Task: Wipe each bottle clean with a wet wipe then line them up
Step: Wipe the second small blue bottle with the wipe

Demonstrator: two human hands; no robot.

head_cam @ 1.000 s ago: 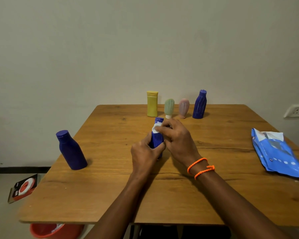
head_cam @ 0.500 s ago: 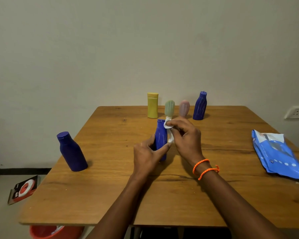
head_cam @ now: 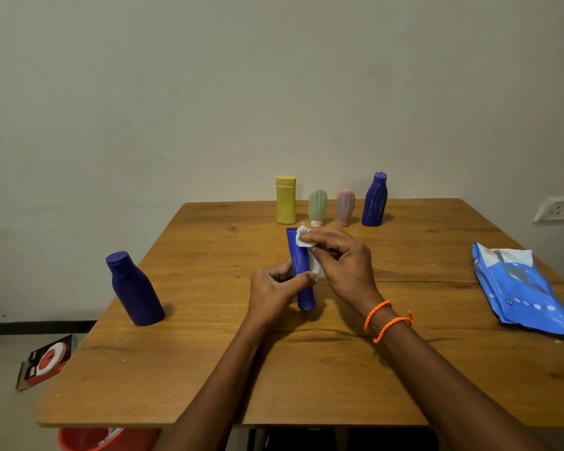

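Observation:
My left hand (head_cam: 274, 292) grips a slim blue bottle (head_cam: 302, 278) at mid-table, thumb across its front. My right hand (head_cam: 342, 258) pinches a white wet wipe (head_cam: 305, 240) against the bottle's upper right side. At the table's far edge stand a yellow bottle (head_cam: 286, 199), a green bottle (head_cam: 317, 207), a pink bottle (head_cam: 345, 206) and a dark blue ribbed bottle (head_cam: 375, 200) in a row. Another dark blue bottle (head_cam: 134, 289) stands alone at the left.
A blue wet-wipe pack (head_cam: 521, 288) lies near the right edge of the wooden table (head_cam: 209, 369). Below the table's front left sits a red bin (head_cam: 88, 439). A red and black packet (head_cam: 44, 361) lies on the floor at the left.
The wipe has moved from the bottle's cap to its upper right side, and the bottle has lifted and tilted in my left hand.

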